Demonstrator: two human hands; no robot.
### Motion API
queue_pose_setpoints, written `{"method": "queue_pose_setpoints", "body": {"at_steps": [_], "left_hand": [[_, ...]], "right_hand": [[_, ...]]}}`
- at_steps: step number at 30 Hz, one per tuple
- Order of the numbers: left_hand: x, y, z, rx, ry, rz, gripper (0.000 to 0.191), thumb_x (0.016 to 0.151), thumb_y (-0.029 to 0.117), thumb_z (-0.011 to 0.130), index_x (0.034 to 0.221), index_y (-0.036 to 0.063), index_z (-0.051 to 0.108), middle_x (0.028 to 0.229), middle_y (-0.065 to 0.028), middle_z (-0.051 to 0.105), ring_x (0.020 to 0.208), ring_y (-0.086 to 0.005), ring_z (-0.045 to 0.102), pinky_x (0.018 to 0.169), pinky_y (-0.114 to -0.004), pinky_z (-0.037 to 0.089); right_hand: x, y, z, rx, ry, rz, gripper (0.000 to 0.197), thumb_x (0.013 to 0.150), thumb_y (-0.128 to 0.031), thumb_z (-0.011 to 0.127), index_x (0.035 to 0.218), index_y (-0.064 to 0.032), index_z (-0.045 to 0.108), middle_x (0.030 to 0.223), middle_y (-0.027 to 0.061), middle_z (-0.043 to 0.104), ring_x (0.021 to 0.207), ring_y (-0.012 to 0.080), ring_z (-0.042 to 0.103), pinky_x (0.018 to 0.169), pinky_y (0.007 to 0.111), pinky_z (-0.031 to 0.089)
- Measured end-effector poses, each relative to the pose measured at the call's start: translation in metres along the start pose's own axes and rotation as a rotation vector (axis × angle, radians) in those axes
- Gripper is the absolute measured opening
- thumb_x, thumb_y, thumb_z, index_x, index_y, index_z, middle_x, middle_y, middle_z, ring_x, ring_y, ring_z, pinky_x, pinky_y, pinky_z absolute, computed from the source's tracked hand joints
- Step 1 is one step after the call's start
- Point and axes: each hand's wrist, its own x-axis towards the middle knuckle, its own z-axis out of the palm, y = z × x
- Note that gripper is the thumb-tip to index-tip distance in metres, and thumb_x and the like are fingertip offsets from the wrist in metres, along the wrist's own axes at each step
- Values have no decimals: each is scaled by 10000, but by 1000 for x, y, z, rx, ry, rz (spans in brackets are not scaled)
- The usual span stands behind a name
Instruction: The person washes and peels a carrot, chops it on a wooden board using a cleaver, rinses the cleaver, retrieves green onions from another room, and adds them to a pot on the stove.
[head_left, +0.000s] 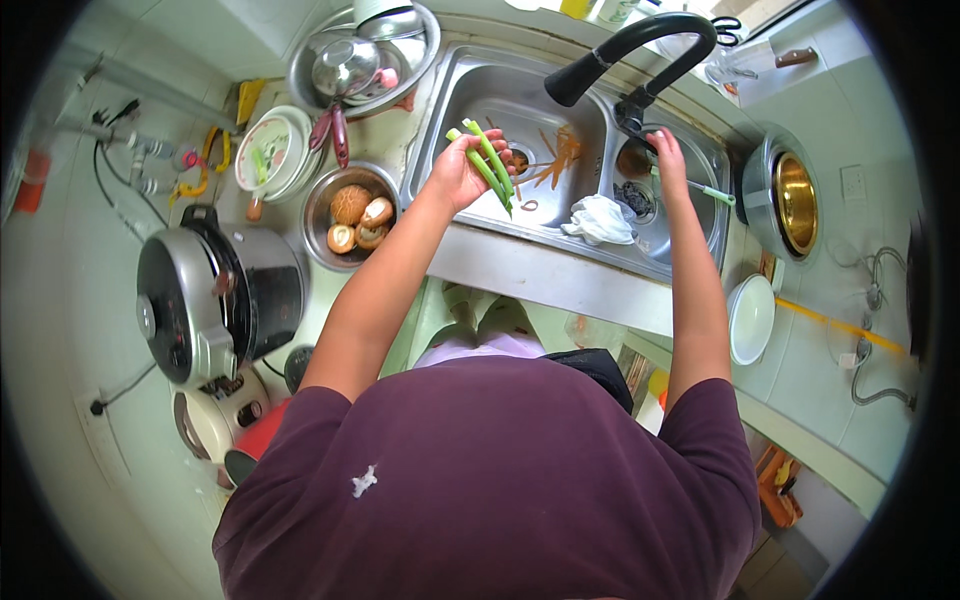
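Observation:
My left hand (459, 174) holds a few green vegetable stalks (491, 169), perhaps celery, over the near left part of the steel double sink (517, 238). The stalks lie across my palm and fingers, pale cut ends pointing away from me. At the base of the black gooseneck faucet (660, 34), my right hand (670, 159) is at the handle; how the fingers meet it is hidden. Orange peelings (559, 154) lie in the left basin around the drain. No water stream shows under the spout. A white plastic bag (600, 220) sits on the divider's near end.
Left of the sink are a steel bowl of mushrooms (351, 206), stacked plates (281, 150), a large basin (300, 75) with a ladle, and a pressure cooker (217, 292). The right basin holds a scouring pad (634, 197) and a green-handled tool (712, 193). A knife (795, 57) lies behind.

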Motion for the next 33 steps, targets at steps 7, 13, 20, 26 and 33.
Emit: {"method": "queue_pose_setpoints", "body": {"at_steps": [7,13,20,26,33], "left_hand": [[69,-18,15,207,92,-30,201,856,133,406,1003,6,457,978,-131,544,930,-267,536,827,-426,433],[128,-30,34,308,418,152,293,840,308,430,935,43,508,838,-101,560,748,-200,544,680,-346,439],[148,-38,10,1167,410,457,234,800,277,474,808,44,497,718,-139,564,633,-244,563,538,-396,425],[149,-9,32,477,522,-37,242,762,250,543,820,16,529,721,-167,572,631,-272,574,498,-421,464],[128,-27,40,948,123,-23,335,870,283,392,1027,3,487,937,-137,579,757,-215,585,581,-273,486]], "right_hand": [[-24,-22,148,163,-350,106,308,821,-265,470,977,-21,575,853,70,599,798,146,546,713,276,425],[-31,-24,223,118,26,223,492,809,-478,431,964,-28,556,847,102,574,768,207,536,666,305,427],[-55,-53,177,405,-469,556,462,849,-454,312,1156,-116,387,870,118,547,781,202,529,646,341,446],[-73,-59,157,390,-721,654,303,852,-360,354,731,-87,409,533,-9,370,404,94,344,371,259,333],[-52,-40,147,527,-650,435,250,875,-320,393,793,-92,453,610,-36,434,491,55,394,464,210,379]]}}
